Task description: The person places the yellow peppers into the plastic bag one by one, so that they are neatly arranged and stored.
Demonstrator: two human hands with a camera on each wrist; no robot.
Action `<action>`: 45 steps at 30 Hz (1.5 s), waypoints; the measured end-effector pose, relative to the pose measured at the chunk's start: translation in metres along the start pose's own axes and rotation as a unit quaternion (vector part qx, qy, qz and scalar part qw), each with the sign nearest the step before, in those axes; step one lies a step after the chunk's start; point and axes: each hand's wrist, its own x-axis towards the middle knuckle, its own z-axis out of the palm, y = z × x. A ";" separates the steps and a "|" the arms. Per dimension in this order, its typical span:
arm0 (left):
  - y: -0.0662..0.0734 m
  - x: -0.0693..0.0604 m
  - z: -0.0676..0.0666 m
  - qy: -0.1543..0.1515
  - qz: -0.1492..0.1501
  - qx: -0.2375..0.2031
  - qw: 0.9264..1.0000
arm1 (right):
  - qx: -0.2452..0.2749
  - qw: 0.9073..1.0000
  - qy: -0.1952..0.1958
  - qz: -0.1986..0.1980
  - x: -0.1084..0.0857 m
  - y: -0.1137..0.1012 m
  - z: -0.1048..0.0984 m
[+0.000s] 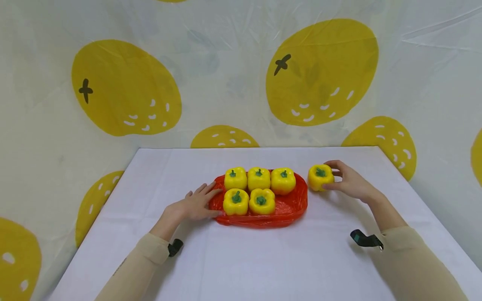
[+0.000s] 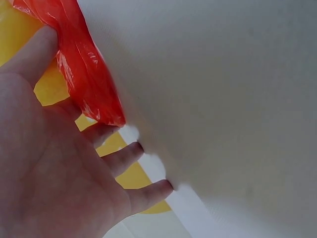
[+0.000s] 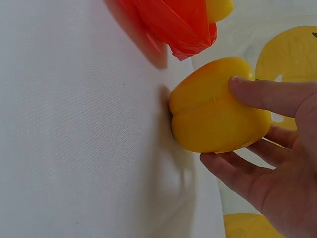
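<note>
My right hand (image 1: pixel 350 182) holds a yellow bell pepper (image 1: pixel 320 177) with a green stem, just right of the red plastic-covered tray (image 1: pixel 289 205). In the right wrist view, thumb and fingers pinch the sides of this pepper (image 3: pixel 218 109), close above or on the table. Several yellow bell peppers sit in the tray: three along the back, one of them the back-right pepper (image 1: pixel 283 181), and two in front, including the front-left pepper (image 1: pixel 235 202). My left hand (image 1: pixel 198 204) rests at the tray's left edge, fingers spread and straight, thumb touching the red plastic (image 2: pixel 89 74).
A white cloth covers the table (image 1: pixel 241 263). Behind it hangs a pale curtain (image 1: pixel 222 83) printed with large yellow fruit. The tray's front right part shows bare red plastic.
</note>
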 end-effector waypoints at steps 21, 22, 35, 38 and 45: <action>0.001 -0.001 -0.001 0.001 -0.001 -0.003 1.000 | -0.022 0.996 0.074 -0.048 -0.021 -0.038 -0.003; 0.001 -0.001 -0.001 0.002 0.001 -0.003 1.000 | -0.018 0.996 0.076 -0.048 -0.022 -0.040 -0.003; 0.001 -0.001 -0.001 0.002 0.002 -0.005 1.000 | 0.010 0.996 0.066 -0.061 -0.039 -0.068 0.005; 0.001 0.000 -0.001 0.005 0.002 -0.004 1.000 | 0.018 0.995 0.061 -0.075 -0.041 -0.073 0.008; 0.002 -0.002 -0.001 0.006 0.005 -0.006 1.000 | 0.018 0.995 0.056 -0.083 -0.039 -0.081 0.019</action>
